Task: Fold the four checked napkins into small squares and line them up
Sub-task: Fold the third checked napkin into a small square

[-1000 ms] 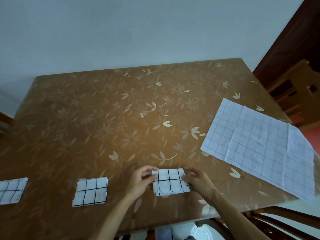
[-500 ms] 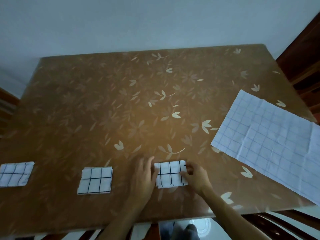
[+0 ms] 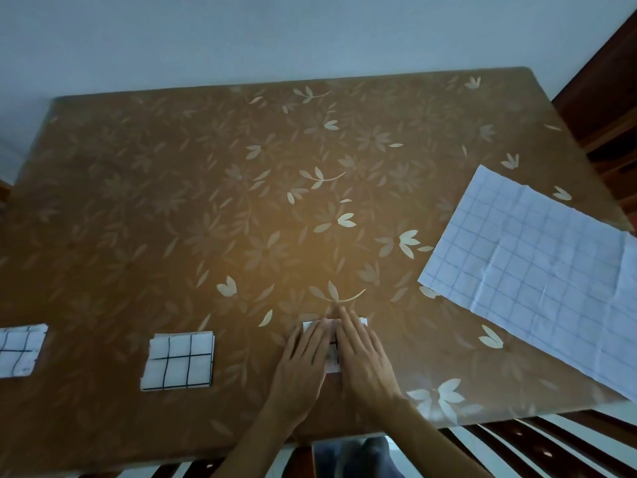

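Both hands flat, palms down, fingers together and extended, pressing on the third folded white napkin with black check lines (image 3: 333, 350) near the front edge of the surface. Left hand (image 3: 305, 360) covers its left half, right hand (image 3: 362, 357) its right half; only a strip between them and the far corners show. No pinch by either grip, just flat pressure; looks like crease flattening, a judgement.

Left of the hands, apart from them: second folded white black-checked square (image 3: 179, 361), flat. Further left, cut by the frame edge: first folded checked square (image 3: 19, 350). The three sit in a rough row along the front of the brown floral-patterned surface (image 3: 206, 201).

Fourth napkin, large unfolded white cloth with pale blue grid (image 3: 537, 274), lies open to the right and further back, long axis running diagonally from far-left to near-right, overhanging the right edge. Right hand is nearer to it; likely next pick, three of four done.

Dark wooden chair slats (image 3: 517, 443) below the front edge.
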The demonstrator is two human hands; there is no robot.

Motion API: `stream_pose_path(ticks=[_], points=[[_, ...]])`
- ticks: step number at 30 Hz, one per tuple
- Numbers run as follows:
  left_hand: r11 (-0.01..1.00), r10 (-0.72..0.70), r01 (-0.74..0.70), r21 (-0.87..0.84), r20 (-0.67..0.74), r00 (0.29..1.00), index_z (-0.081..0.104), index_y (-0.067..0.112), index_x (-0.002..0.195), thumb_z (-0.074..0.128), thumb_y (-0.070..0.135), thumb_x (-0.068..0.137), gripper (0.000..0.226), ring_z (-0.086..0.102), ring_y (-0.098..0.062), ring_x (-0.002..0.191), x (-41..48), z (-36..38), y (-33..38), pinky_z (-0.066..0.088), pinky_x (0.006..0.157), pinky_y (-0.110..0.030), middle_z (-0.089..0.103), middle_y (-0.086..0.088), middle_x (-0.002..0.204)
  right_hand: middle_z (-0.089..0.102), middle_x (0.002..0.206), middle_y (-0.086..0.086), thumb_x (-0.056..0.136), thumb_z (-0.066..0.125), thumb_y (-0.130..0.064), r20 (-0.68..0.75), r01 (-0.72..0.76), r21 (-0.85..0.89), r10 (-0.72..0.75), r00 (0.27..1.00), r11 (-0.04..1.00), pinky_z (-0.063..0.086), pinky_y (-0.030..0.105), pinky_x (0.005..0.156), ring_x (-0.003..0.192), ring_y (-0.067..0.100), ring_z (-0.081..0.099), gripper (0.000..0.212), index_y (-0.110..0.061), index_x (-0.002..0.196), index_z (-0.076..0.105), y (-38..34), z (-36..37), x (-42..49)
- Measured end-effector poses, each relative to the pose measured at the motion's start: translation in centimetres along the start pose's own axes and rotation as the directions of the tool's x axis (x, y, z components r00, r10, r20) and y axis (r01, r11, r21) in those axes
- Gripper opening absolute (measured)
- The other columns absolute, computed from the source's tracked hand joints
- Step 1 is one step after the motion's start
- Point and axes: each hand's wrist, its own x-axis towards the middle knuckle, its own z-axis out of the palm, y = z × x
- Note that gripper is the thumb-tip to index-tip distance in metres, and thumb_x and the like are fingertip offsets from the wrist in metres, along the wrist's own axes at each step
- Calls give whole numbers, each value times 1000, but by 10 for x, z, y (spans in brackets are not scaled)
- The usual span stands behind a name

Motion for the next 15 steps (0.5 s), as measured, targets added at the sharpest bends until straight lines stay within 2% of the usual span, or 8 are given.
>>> stream_pose_path(ticks=[2,5,8,10,15], points=[[999,-43,44,-3,47,998,38,7,149,25,34,106,53,30,-26,147,-1,-2,-1,27,115,-49,33,-14,158,24,160,9,106,20,-42,99,29,-8,-28,995,1000,26,42,115,145,24,34,56,-9,151,30,2,9,-5],[998,-61,62,-5,99,993,32,11,153,10,45,105,63,23,-23,150,-1,-7,-5,23,115,-51,25,-9,162,28,159,9,103,22,-55,194,57,-92,-38,980,994,21,42,114,147,23,30,68,-8,152,30,7,6,-3],[996,-83,84,-11,111,990,20,16,157,8,46,104,62,11,-21,153,-3,-8,-7,19,118,-52,14,-5,165,24,161,8,101,24,-59,215,34,-101,-12,976,994,18,46,115,149,23,23,72,-10,153,30,9,2,-5],[994,-103,105,-10,123,987,13,18,158,11,45,103,61,4,-19,153,-4,-9,-8,17,119,-53,8,-3,166,21,162,8,101,27,-55,213,-3,-106,26,977,994,16,47,117,150,22,21,69,-10,154,29,10,2,-7],[993,-111,115,-12,170,979,8,24,158,19,44,104,59,-3,-16,153,-3,-12,-9,15,120,-52,1,2,167,19,163,4,99,32,-46,198,-75,-94,93,976,993,14,45,119,150,19,20,66,-12,155,27,17,-5,-14]])
